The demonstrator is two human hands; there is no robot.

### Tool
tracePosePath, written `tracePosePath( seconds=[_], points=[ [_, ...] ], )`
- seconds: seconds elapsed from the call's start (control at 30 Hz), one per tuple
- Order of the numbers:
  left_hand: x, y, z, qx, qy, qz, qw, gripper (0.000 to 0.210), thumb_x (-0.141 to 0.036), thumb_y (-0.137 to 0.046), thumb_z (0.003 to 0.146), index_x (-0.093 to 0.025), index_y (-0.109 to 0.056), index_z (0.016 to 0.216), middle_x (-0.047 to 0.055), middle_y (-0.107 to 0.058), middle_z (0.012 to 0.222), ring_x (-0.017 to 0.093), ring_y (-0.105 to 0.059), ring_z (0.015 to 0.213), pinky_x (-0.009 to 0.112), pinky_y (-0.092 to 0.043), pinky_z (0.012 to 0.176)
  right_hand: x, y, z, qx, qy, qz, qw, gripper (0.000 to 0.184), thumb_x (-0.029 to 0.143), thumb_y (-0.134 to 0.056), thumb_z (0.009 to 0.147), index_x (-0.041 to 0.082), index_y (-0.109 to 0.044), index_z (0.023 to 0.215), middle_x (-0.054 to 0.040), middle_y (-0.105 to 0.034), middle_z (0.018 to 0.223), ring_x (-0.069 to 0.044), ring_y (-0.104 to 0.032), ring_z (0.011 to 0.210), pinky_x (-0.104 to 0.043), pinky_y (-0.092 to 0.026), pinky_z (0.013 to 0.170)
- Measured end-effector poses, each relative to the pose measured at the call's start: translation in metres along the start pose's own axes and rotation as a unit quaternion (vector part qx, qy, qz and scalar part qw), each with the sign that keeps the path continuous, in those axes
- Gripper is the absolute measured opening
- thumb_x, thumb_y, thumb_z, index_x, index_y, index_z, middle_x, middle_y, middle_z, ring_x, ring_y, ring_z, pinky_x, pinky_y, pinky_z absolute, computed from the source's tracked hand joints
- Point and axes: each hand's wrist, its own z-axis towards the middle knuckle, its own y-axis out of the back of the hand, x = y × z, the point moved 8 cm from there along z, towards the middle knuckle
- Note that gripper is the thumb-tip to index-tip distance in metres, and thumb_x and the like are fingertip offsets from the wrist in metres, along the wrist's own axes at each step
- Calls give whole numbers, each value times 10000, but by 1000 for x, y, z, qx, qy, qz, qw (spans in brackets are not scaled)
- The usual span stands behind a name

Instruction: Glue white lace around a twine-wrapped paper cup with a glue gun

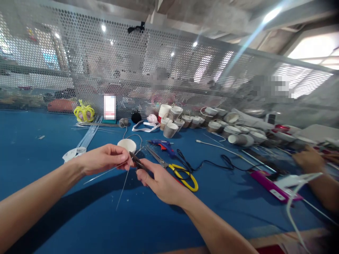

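My left hand [112, 157] is closed in a pinch on thin wires [123, 188], whose loose ends fan out below the fingers. In my right hand [161, 181] is a dark tool that looks like pliers [135, 160], its tip meeting the wires at my left fingertips. Just behind my hands stands a white paper cup [127, 144], with grey twine [139, 135] curving past it. Yellow-handled scissors [185, 176] lie beyond my right hand, and a blue glue gun [162, 144] is behind them.
Several twine-wrapped cups [171, 129] stand along the perforated metal screen [172, 70]. A yellow crown-like item [84, 112] and a lit phone [109, 107] are at the back left. A purple power strip [275, 187] with cables lies right, near another person's hand [309, 160].
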Motion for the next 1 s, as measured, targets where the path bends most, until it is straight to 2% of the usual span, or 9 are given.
tracePosePath(
  seconds=[0.17, 0.3, 0.4, 0.43, 0.5, 0.53, 0.6, 0.8, 1.0],
  points=[
    [20, -8, 2, 40, 40, -80, 995, 337, -463, -684, 674, -138, -624, 741, 23, -629, 677, 90, -494, 585, 209, -350, 575, 3, 0, -2, 14, 13, 4, 1000, 201, 314, -372, 907, 173, -495, 833, 0, -547, 747, -95, -483, 602, -245, -417, 622],
    [18, -9, 3, 14, 21, -47, 999, 410, -537, -668, 640, -139, -571, 667, -27, -516, 553, 89, -429, 548, 210, -319, 554, 5, 3, -2, 8, 23, -16, 1000, 180, 290, -379, 907, 170, -509, 873, -19, -587, 823, -113, -536, 702, -253, -429, 688],
    [5, -8, 2, -35, -6, 30, 999, 312, -405, -679, 676, -151, -509, 618, -52, -465, 547, 83, -366, 541, 208, -276, 536, 1, 5, -1, -16, 9, -47, 999, 185, 281, -389, 907, 161, -530, 922, -51, -615, 911, -148, -567, 820, -281, -432, 753],
    [-3, -5, 0, -80, -23, 141, 987, 275, -356, -648, 704, -157, -487, 603, -59, -442, 536, 85, -345, 527, 212, -260, 521, -2, 5, 0, -30, 1, -65, 997, 185, 274, -403, 902, 155, -537, 949, -67, -619, 939, -164, -571, 854, -297, -431, 773],
    [-22, -1, -8, -186, -49, 377, 906, 200, -271, -582, 735, -160, -491, 595, -46, -453, 556, 103, -364, 550, 230, -269, 542, -7, 6, 2, -55, -10, -100, 993, 198, 259, -435, 888, 141, -546, 1001, -94, -623, 975, -195, -573, 898, -330, -427, 800],
    [-29, -1, -11, -218, -56, 449, 865, 188, -245, -553, 741, -161, -488, 585, -37, -468, 565, 111, -378, 561, 238, -269, 545, -9, 6, 3, -64, -11, -112, 992, 208, 255, -446, 881, 139, -549, 1019, -101, -624, 982, -206, -574, 907, -342, -426, 805],
    [-34, -4, -14, -222, -48, 493, 840, 182, -241, -520, 754, -163, -492, 591, -35, -473, 559, 113, -386, 548, 241, -271, 535, -10, 5, 3, -69, -4, -117, 991, 215, 258, -450, 878, 146, -552, 1031, -99, -626, 981, -211, -576, 903, -350, -428, 800],
    [-17, -4, -5, -48, -47, 176, 982, 230, -364, -516, 815, -154, -602, 781, -7, -568, 691, 119, -469, 667, 245, -358, 659, -4, 4, -1, -25, -15, -10, 1000, 228, 326, -364, 911, 162, -523, 908, -17, -568, 745, -116, -529, 637, -250, -438, 616],
    [6, -4, 3, 20, -18, -35, 999, 315, -435, -713, 650, -147, -617, 733, 10, -595, 738, 112, -466, 672, 235, -343, 638, -6, 0, -3, 0, -34, 51, 998, 236, 360, -360, 906, 163, -482, 857, 6, -509, 705, -82, -464, 555, -214, -409, 527]
  ],
)
